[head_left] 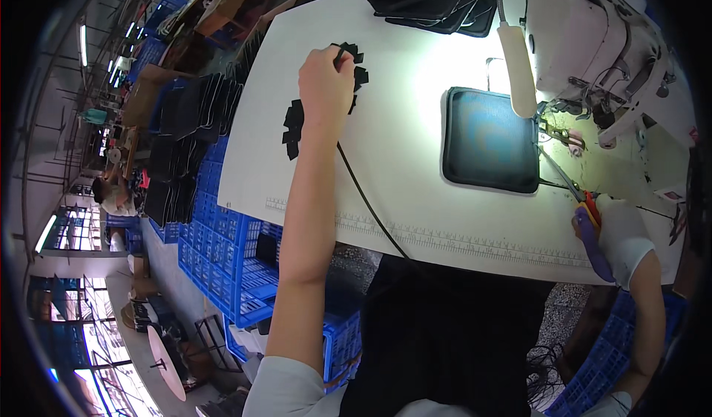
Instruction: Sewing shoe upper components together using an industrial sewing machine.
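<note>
My left hand (326, 80) reaches to the far left of the white table, fingers pinched on a small black fabric tab partly hidden by them. Further black tabs (294, 124) lie in a loose row around and under that hand. At the right, my right hand (619, 228), in a white covering, is closed round scissors (587, 220) with orange and purple handles. Their blades point up and left, near the corner of a padded black square fabric piece (489, 139). That piece lies flat beside the sewing machine's needle area.
A white sewing machine (586, 39) stands at the right, with a lamp (517, 72) hanging before it. Black fabric pieces (437, 3) are stacked at the back. A thin black cord (371, 206) crosses the ruler-marked front edge. Blue crates (211, 246) stand left and below.
</note>
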`<state>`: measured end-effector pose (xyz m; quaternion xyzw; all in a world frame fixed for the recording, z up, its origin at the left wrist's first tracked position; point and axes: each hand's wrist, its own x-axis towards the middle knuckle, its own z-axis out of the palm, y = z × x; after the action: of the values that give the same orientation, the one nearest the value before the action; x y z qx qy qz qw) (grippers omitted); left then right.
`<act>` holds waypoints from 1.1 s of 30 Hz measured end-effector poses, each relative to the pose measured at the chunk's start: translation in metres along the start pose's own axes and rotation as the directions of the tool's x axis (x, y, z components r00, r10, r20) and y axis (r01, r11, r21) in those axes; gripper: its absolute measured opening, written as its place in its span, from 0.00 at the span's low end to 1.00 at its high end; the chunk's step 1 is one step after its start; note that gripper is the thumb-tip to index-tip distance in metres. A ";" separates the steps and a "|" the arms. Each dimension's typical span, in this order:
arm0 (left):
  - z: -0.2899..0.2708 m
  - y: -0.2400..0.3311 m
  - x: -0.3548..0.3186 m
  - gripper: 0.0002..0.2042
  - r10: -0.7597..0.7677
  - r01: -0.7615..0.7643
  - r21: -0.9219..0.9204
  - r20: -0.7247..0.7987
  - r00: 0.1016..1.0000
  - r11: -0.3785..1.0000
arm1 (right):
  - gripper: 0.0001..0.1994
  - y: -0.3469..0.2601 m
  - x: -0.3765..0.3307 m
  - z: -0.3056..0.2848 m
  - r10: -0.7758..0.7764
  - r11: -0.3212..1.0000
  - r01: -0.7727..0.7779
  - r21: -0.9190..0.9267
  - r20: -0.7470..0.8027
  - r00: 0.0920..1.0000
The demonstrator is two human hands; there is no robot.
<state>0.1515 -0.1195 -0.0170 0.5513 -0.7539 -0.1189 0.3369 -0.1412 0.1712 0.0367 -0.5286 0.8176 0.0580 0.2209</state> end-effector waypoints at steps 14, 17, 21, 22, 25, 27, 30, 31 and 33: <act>-0.003 -0.006 -0.005 0.05 -0.045 0.010 0.149 0.234 0.971 0.989 | 0.16 -0.002 -0.003 0.003 -0.005 1.000 0.004 -0.024 -0.029 1.000; 0.001 -0.006 -0.005 0.05 -0.045 0.022 0.132 0.169 0.985 0.991 | 0.16 0.000 -0.002 0.004 -0.018 0.999 0.017 -0.028 -0.013 1.000; 0.001 -0.009 -0.005 0.04 -0.048 0.037 0.106 0.097 0.994 0.994 | 0.16 -0.002 -0.003 0.003 0.008 1.000 -0.008 0.021 -0.020 1.000; 0.001 -0.009 -0.006 0.04 -0.059 0.054 0.119 0.035 0.998 0.991 | 0.16 -0.003 -0.004 0.003 0.007 0.999 -0.006 0.040 -0.009 1.000; -0.002 -0.008 -0.006 0.04 -0.046 0.029 0.150 0.112 0.993 0.988 | 0.15 -0.005 -0.005 0.002 0.024 0.999 -0.024 0.024 -0.014 1.000; -0.004 -0.004 -0.008 0.04 -0.049 0.017 0.210 0.145 0.988 0.977 | 0.15 -0.005 -0.006 0.001 0.021 0.999 -0.020 0.029 -0.001 1.000; -0.011 0.009 -0.010 0.04 -0.118 0.135 -0.065 0.219 0.969 0.989 | 0.14 -0.003 -0.004 0.003 0.024 1.000 -0.024 -0.009 -0.028 0.999; -0.012 0.015 -0.012 0.05 -0.147 0.201 -0.193 0.259 0.954 0.960 | 0.14 -0.001 -0.003 0.004 0.022 1.000 -0.022 -0.021 -0.035 0.999; -0.012 0.029 -0.018 0.05 -0.161 0.264 -0.318 0.315 0.935 0.911 | 0.14 0.001 -0.002 0.008 0.033 0.999 -0.034 -0.028 -0.041 0.999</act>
<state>0.1405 -0.0900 0.0012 0.5383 -0.6950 -0.3663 0.3050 -0.1396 0.1758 0.0303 -0.5188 0.8298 0.0629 0.1958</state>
